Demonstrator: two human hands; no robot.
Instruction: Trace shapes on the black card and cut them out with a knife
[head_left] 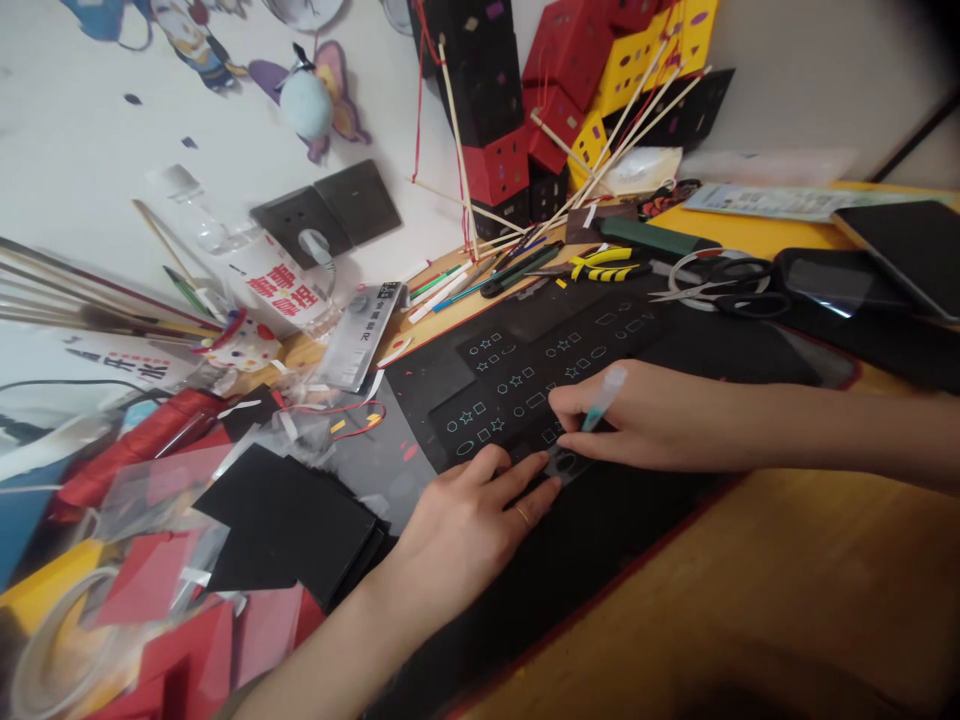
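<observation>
My right hand (637, 415) is closed around a pen (606, 395) with a clear barrel and teal ink, held slanted with its lower end hidden by my fingers. Under it lies black paper (540, 350) carrying rows of small outlined stars, circles, squares and ovals. My left hand (480, 510) rests on the paper's near edge, fingers spread and lying down. By its fingertips is a dark, slightly see-through strip (564, 464), perhaps a stencil; its outline is hard to make out. A black mat (600, 540) is beneath everything.
Black card pieces (289, 525), red paper (191, 650) and a tape roll (45, 650) crowd the left. Scissors (742, 300), yellow-handled pliers (604, 265) and a phone (840, 280) lie behind my right hand. At the back stand a bottle (262, 270) and decorated boxes (487, 165) with sticks.
</observation>
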